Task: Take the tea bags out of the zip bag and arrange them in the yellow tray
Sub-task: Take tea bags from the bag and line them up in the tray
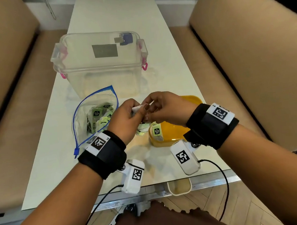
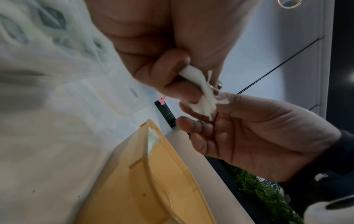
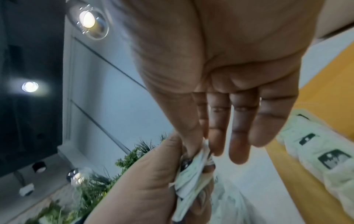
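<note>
Both hands meet above the table between the zip bag and the yellow tray (image 1: 171, 137). My left hand (image 1: 137, 111) pinches a white tea bag (image 1: 140, 107) in curled fingers. My right hand (image 1: 149, 106) pinches the same tea bag (image 2: 201, 97) with thumb and forefinger, its other fingers straight. The clear zip bag (image 1: 84, 121) with a blue zipper lies open on the left, several green-labelled tea bags inside. One tea bag (image 1: 156, 131) hangs over the tray's near rim. More tea bags (image 3: 325, 159) lie in the tray (image 3: 316, 103). A few pale green ones (image 1: 142, 128) sit under the hands.
A clear plastic box (image 1: 101, 62) with pink latches stands behind the zip bag, in the middle of the white table (image 1: 167, 71). Beige sofas flank the table on both sides. A small beige cup (image 1: 179, 186) sits below the table's near edge.
</note>
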A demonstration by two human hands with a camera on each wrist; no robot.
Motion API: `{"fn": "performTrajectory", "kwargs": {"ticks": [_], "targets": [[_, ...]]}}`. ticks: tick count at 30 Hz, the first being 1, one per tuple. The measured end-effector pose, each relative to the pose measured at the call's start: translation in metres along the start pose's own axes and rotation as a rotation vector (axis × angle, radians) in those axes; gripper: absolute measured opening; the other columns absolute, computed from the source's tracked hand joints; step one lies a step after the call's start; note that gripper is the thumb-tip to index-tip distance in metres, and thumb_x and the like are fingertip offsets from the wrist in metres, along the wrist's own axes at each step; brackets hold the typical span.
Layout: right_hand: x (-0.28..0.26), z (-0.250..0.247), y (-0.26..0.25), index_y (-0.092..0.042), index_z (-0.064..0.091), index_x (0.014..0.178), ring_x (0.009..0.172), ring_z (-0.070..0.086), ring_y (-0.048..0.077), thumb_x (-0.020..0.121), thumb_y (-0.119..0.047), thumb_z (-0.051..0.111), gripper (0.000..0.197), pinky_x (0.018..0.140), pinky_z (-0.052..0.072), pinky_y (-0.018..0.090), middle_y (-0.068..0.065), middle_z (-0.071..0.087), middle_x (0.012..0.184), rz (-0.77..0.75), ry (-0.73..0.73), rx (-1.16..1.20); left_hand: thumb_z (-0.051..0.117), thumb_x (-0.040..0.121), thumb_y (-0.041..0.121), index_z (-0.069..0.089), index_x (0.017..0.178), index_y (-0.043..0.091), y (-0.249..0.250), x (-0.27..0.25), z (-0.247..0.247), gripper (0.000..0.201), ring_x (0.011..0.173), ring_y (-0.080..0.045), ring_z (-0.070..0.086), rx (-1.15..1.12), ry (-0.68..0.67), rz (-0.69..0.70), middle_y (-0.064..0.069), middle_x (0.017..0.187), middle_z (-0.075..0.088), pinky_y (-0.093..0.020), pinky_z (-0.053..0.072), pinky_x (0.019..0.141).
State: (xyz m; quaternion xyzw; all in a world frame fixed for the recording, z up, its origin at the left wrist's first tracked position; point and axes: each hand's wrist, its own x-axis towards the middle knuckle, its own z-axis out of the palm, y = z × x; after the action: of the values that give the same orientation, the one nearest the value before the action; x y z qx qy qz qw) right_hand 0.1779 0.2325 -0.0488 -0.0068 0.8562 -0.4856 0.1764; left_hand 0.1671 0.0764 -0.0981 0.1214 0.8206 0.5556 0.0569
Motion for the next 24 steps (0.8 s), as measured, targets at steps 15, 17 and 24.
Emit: {"fn": "performTrajectory", "kwargs": {"ticks": [15, 17, 24], "targets": [[-0.014, -0.005, 0.008, -0.007, 0.061, 0.094, 0.066, 0.065, 0.019, 0.086, -0.015, 0.068, 0.014, 0.055, 0.047, 0.024, 0.017, 0.07, 0.083, 0.058, 0.09, 0.238, 0.051, 0.096, 0.032, 0.056, 0.074, 0.011, -0.007, -0.009, -0.004, 0.031, 0.051, -0.003, 0.042, -0.118, -0.054, 0.04, 0.014, 0.053, 0.051, -0.019, 0.036, 0.05], [-0.016, -0.003, 0.009, -0.01, 0.062, 0.088, 0.061, 0.065, 0.013, 0.086, -0.011, 0.068, 0.006, 0.054, 0.045, 0.022, 0.01, 0.069, 0.077, 0.062, 0.048, 0.214, 0.051, 0.096, 0.031, 0.056, 0.074, 0.009, -0.007, -0.009, -0.007, 0.031, 0.05, -0.005, 0.04, -0.165, -0.021, 0.003, 0.012, 0.051, 0.047, -0.02, 0.035, 0.049], [-0.014, -0.004, 0.008, -0.008, 0.058, 0.086, 0.065, 0.067, 0.014, 0.09, -0.003, 0.058, 0.007, 0.059, 0.049, 0.024, 0.011, 0.07, 0.077, -0.059, 0.216, 0.239, 0.065, 0.089, 0.021, 0.066, 0.088, 0.013, -0.012, -0.017, -0.013, 0.008, 0.052, -0.011, 0.059, -0.185, -0.176, -0.072, -0.001, 0.059, 0.064, -0.024, 0.048, 0.053]]}}
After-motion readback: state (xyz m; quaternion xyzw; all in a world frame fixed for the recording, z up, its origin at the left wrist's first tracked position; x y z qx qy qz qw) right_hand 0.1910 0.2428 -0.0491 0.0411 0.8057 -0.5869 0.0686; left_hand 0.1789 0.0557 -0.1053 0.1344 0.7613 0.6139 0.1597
